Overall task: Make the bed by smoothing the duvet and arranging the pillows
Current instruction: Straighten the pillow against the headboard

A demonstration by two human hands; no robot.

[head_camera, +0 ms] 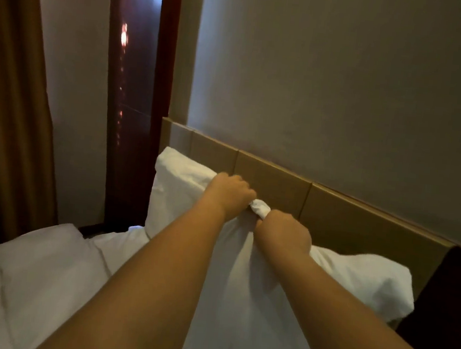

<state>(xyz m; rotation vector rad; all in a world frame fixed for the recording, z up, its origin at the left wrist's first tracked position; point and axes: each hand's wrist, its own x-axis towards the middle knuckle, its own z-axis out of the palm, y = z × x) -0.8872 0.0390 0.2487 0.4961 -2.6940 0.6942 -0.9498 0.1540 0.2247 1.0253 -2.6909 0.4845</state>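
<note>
A white pillow (175, 197) stands on edge against the wooden headboard (333, 213). My left hand (230, 192) and my right hand (284, 231) both grip the bunched middle of its top edge, close together, with a twist of white cloth (260, 207) showing between them. The pillow's right part (363, 282) sags lower toward the right. A white duvet (28, 275) covers the bed at the lower left, with soft folds. My forearms hide much of the pillow's middle.
A beige wall (346, 87) rises behind the headboard. A dark red wooden frame (135, 93) and a brown curtain (7, 94) stand at the left. A dark object (448, 305) sits at the right edge beside the bed.
</note>
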